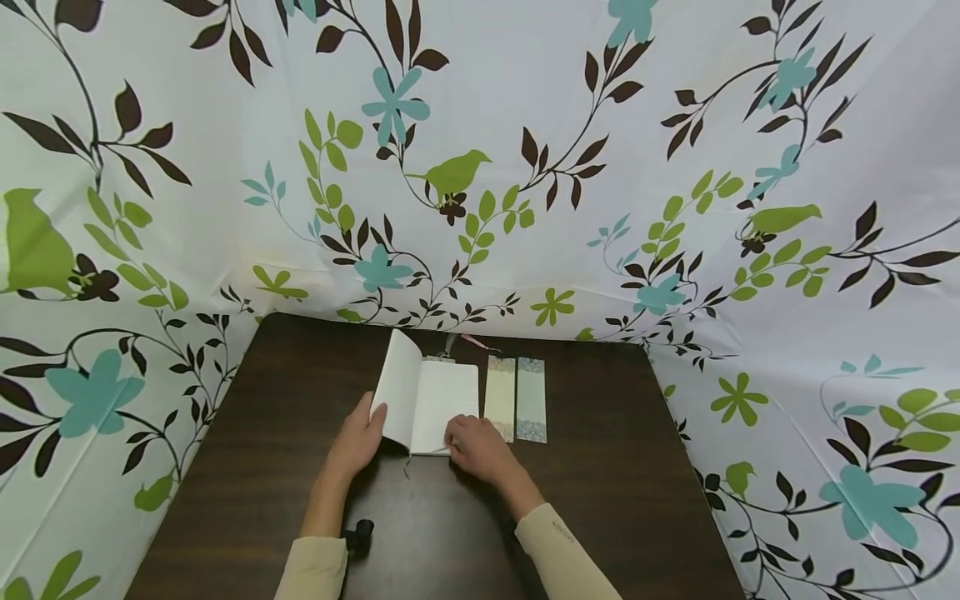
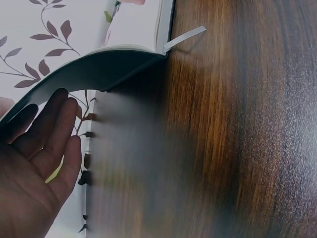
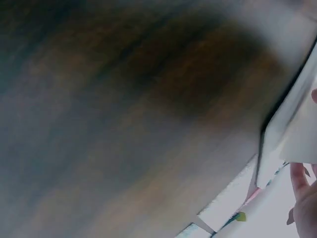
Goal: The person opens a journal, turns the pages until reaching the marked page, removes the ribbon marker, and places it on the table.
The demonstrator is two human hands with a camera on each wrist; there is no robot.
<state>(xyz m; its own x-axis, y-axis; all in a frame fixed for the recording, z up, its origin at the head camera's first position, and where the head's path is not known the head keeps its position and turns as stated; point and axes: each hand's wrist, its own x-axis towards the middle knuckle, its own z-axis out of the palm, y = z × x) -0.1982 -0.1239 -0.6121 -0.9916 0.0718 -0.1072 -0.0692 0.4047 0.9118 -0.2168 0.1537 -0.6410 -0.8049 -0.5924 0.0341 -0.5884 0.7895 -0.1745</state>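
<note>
Notebook (image 1: 459, 392) open between left hand (image 1: 356, 437) and right hand (image 1: 480, 448) | left: pinching its raised side, thumb inside, fingers behind | right: at page corner, cannot tell whether pinching | patterned strips (image 1: 500, 396) beyond right hand

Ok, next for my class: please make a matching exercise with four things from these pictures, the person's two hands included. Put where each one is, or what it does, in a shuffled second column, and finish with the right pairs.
Things
1. left hand
2. right hand
3. yellowish strip
4. ribbon

Places and actions
A. lies between the notebook and the pale green strip
B. is at the near right corner of the notebook's flat side
C. sticks out past the notebook's near edge
D. holds the raised side of the notebook

Right pairs: 1-D, 2-B, 3-A, 4-C
</note>
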